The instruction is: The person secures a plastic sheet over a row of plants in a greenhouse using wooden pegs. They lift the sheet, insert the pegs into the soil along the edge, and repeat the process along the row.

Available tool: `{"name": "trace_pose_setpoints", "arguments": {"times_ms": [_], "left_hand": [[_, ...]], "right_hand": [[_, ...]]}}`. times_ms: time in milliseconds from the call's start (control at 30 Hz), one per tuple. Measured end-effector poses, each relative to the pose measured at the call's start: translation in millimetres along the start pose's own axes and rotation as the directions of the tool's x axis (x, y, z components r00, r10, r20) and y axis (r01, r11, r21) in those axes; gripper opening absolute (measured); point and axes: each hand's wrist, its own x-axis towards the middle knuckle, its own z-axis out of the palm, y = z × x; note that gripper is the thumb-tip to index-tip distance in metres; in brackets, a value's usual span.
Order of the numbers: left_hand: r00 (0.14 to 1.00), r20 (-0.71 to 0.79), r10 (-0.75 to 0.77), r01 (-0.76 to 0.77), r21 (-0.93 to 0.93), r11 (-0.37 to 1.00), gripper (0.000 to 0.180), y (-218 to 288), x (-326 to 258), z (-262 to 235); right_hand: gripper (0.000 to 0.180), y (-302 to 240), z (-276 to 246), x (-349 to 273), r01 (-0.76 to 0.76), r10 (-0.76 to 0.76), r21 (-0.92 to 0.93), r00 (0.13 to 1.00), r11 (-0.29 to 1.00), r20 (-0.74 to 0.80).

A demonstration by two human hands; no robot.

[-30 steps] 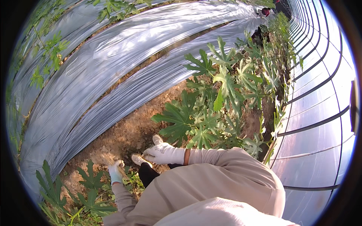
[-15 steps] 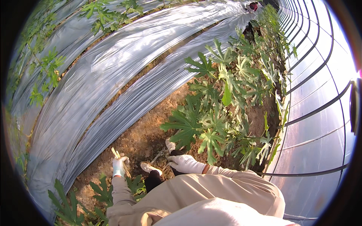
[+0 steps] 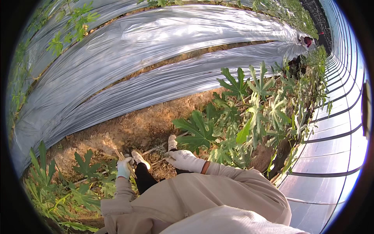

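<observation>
My left hand [image 3: 124,168], in a white glove with a pale blue cuff, is closed around a small bundle of thin wooden sticks [image 3: 120,155]. The sticks poke out above and below the fist. My right hand [image 3: 182,160], in a white glove, has its fingers curled together low over the soil. A thin stick [image 3: 157,161] juts from its fingertips toward the left; how far it runs into the fingers is hidden. Beside the right hand stands a leafy plant with deeply lobed leaves [image 3: 200,132].
Silvery plastic sheeting [image 3: 128,89] covers the beds ahead, edged by bare brown soil [image 3: 136,124]. More lobed plants [image 3: 85,167] grow at my left. A curved film wall with dark hoops [image 3: 331,156] bounds the right. Another person [image 3: 307,41] is far off at upper right.
The view has turned, so the sheeting and plants shift and more leaves show at lower left. My left hand still grips the sticks; my right hand stays low with its fingers closed.
</observation>
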Motion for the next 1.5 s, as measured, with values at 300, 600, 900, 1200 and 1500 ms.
{"name": "trace_pose_setpoints", "arguments": {"times_ms": [300, 600, 900, 1200, 1500], "left_hand": [[0.999, -0.019, -0.039, 0.036, -0.127, 0.991, 0.022, -22.8, 119.9, 7.7], [0.994, -0.007, -0.11, 0.107, -0.165, 0.98, 0.01, -93.9, 334.0, -24.5], [0.997, -0.024, -0.079, 0.059, -0.465, 0.884, 0.023, -123.1, 481.0, -72.5], [0.998, -0.032, 0.047, -0.055, -0.37, 0.927, 0.023, -106.0, 586.6, -60.8], [0.988, -0.139, 0.065, -0.117, -0.404, 0.907, 0.015, -114.5, 624.4, -29.2]], "right_hand": [[0.045, 62.8, 100.6, 155.1, -0.152, 0.124, 0.138, 0.974, 0.979, 0.191], [0.05, 195.6, 164.2, 440.2, -0.51, 0.514, -0.241, 0.856, 0.826, -0.052], [0.064, 271.2, 153.8, 629.0, -0.275, -0.092, -0.708, 0.897, 0.65, -0.433], [0.037, 296.1, 129.1, 685.8, -0.182, -0.132, -0.594, 0.886, 0.783, -0.444], [0.036, 275.8, 98.1, 657.1, -0.083, -0.002, -0.208, 0.926, 0.975, -0.377]]}}
